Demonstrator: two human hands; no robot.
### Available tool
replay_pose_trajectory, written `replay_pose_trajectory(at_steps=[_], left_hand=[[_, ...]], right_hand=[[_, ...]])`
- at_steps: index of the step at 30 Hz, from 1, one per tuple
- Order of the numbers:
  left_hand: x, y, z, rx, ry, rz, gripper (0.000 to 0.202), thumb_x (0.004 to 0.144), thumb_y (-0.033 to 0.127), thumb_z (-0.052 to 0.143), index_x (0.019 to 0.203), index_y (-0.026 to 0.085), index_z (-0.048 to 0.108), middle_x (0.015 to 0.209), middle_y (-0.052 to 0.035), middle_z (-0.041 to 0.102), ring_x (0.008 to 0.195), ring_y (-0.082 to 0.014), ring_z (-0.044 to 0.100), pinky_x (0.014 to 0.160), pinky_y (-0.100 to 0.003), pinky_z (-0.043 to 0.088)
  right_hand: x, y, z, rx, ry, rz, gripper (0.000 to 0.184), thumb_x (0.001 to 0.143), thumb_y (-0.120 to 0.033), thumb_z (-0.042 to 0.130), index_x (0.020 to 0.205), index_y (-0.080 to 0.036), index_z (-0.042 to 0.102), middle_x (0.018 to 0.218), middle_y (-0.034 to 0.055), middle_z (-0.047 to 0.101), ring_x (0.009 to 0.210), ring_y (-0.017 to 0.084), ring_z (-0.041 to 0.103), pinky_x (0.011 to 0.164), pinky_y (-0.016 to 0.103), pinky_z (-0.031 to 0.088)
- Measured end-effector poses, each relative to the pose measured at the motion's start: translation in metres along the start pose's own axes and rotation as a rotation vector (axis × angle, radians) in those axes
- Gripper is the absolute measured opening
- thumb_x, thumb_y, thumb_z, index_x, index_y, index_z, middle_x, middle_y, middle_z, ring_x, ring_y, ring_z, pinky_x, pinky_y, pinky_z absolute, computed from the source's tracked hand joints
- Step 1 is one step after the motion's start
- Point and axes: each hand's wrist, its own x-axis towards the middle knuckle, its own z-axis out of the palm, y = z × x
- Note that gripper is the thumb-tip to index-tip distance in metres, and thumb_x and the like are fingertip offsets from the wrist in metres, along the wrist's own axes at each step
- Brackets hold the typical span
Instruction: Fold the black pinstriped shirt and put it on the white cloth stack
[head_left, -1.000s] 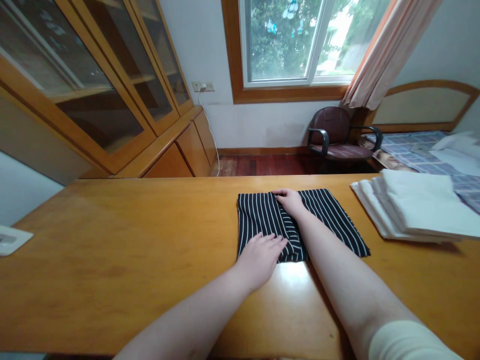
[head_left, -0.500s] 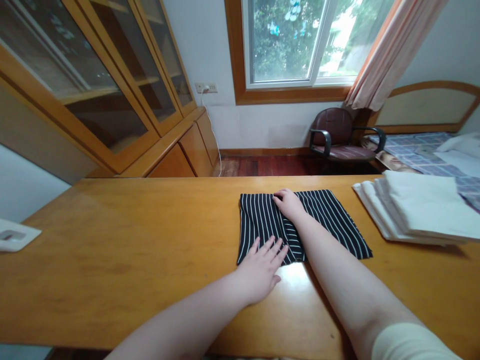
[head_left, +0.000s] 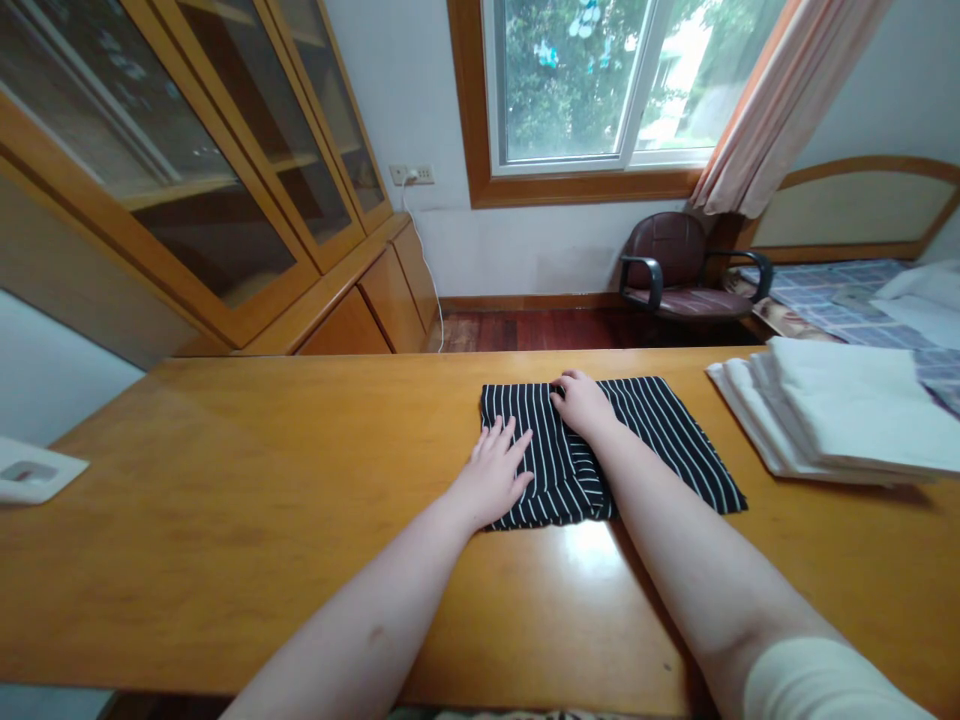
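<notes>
A black cloth with thin white stripes (head_left: pixel 660 440) lies partly folded on the wooden table (head_left: pixel 262 480). My left hand (head_left: pixel 491 470) rests flat on the cloth's left part, fingers spread and pointing away from me. My right hand (head_left: pixel 579 402) presses on the cloth's far edge near the middle, on a folded flap, with fingers bent down onto the fabric. Neither hand lifts the cloth off the table.
A stack of folded white cloths (head_left: pixel 832 420) sits at the table's right end. A white object (head_left: pixel 30 468) lies at the left edge. Beyond the table stand a wooden glass-door cabinet (head_left: pixel 225 200), a dark armchair (head_left: pixel 671 265) and a bed (head_left: pixel 862 290).
My left hand has slid from the cloth's near edge up and left onto its left part, with fingers spread. My right hand stays at the far edge.
</notes>
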Motion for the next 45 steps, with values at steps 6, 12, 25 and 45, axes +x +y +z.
replay_pose_trajectory(at_steps=[6,12,25,45], left_hand=[[0.002,-0.001,0.006,-0.007,-0.11,-0.007,0.071,0.086,0.055,0.043,0.145,0.02,0.026,0.153,-0.0159,0.016,0.14,-0.033,0.007,0.111,-0.053,0.012],[0.004,0.0,0.009,-0.016,-0.108,-0.04,0.076,0.083,0.057,0.046,0.145,0.019,0.026,0.152,-0.0155,0.02,0.14,-0.0343,0.007,0.111,-0.054,0.011],[0.007,-0.001,0.011,-0.014,-0.132,-0.049,0.079,0.082,0.062,0.044,0.145,0.018,0.025,0.153,-0.0172,0.012,0.141,-0.0334,0.001,0.11,-0.057,0.008],[0.002,-0.003,0.01,-0.345,0.191,-0.413,0.061,0.093,0.051,0.028,0.144,0.018,0.026,0.154,-0.0158,0.013,0.141,-0.0295,0.009,0.111,-0.05,0.021]], right_hand=[[-0.024,-0.046,-0.025,0.051,-0.049,-0.193,0.044,0.088,-0.042,0.048,0.124,-0.016,0.056,0.133,0.0128,0.05,0.124,0.024,0.045,0.105,0.036,0.031],[-0.036,-0.046,0.021,-0.13,-0.2,-0.136,0.062,0.09,-0.053,0.037,0.142,-0.02,0.035,0.151,0.0121,0.024,0.139,0.031,0.016,0.109,0.055,0.014],[-0.053,-0.021,0.015,-0.189,-0.234,-0.123,0.07,0.087,-0.051,0.043,0.147,-0.018,0.025,0.153,0.0143,0.016,0.14,0.032,0.012,0.109,0.051,0.019],[-0.139,-0.008,-0.005,-0.181,-0.328,-0.17,0.063,0.091,-0.051,0.032,0.147,-0.024,0.024,0.151,0.0054,0.022,0.139,0.026,0.02,0.111,0.053,0.016]])
